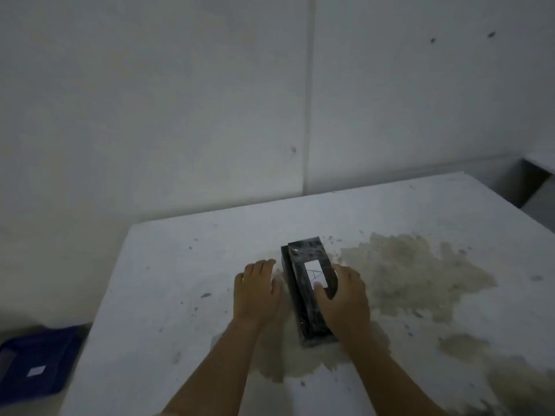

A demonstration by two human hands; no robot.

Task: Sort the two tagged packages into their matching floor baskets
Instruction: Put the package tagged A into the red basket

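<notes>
Two black wrapped packages lie stacked on the white table (186, 265). The upper package (309, 265) carries a white tag (315, 273) on its top face, and the lower package (289, 283) shows along its left side. My right hand (345, 298) wraps around the right side of the upper package, thumb on the tag. Just left of the stack, my left hand (255, 291) rests flat on the table with fingers apart, holding nothing. A blue basket (36, 361) with a white tag inside stands on the floor at the lower left.
A grey wall rises behind the table. Brownish stains (414, 274) cover the table's right half. Another pale surface (540, 160) shows at the far right edge.
</notes>
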